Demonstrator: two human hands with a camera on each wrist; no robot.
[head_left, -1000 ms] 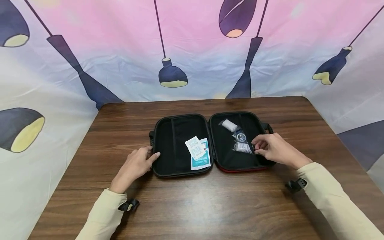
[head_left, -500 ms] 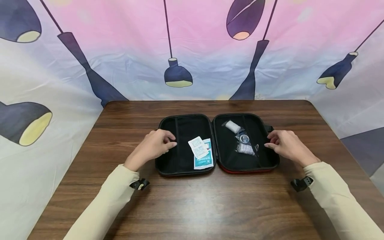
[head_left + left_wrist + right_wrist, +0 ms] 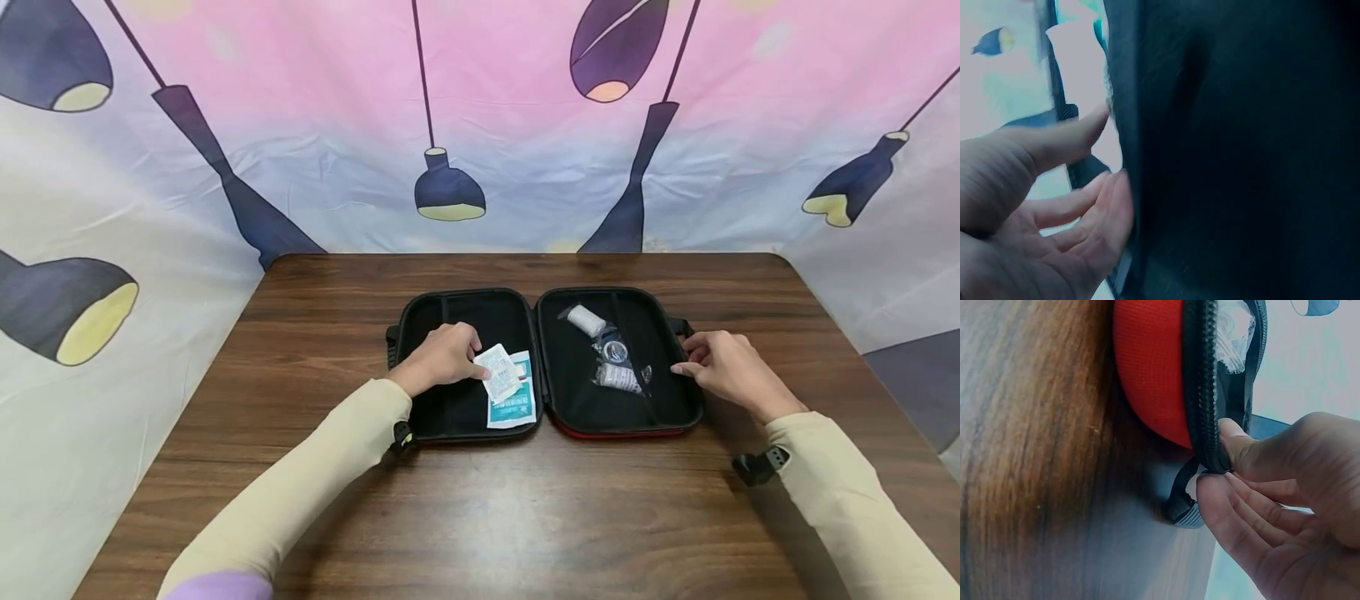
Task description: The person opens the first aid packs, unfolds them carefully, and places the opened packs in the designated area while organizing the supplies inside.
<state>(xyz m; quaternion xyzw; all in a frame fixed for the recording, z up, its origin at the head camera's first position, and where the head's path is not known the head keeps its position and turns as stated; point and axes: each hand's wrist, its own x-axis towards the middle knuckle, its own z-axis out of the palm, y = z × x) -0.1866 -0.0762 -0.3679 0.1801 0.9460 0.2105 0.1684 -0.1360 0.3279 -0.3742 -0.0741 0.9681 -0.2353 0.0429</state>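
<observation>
A red zip case (image 3: 622, 432) with black lining lies unfolded on the table. In its left half a small white packet (image 3: 498, 373) overlaps a teal-and-white packet (image 3: 513, 408). My left hand (image 3: 442, 358) reaches over that half, its thumb at the white packet's edge. In the left wrist view, thumb and fingers (image 3: 1110, 200) are apart. On the right, my right hand (image 3: 723, 367) pinches the case's outer rim. The right wrist view shows the thumb inside the zipper edge (image 3: 1209, 394) and the fingers outside it. White rolls (image 3: 585, 320) in clear wrap lie under a strap in the right half.
A round, clear-wrapped item (image 3: 615, 350) lies between the rolls. A black strap handle (image 3: 681, 327) sticks out at the case's right side. The brown wooden table (image 3: 525, 517) ends at a printed cloth backdrop (image 3: 337, 167).
My left hand has left the case's left edge and moved right to the white packet. My right hand has moved from the wrapped items out to the right rim.
</observation>
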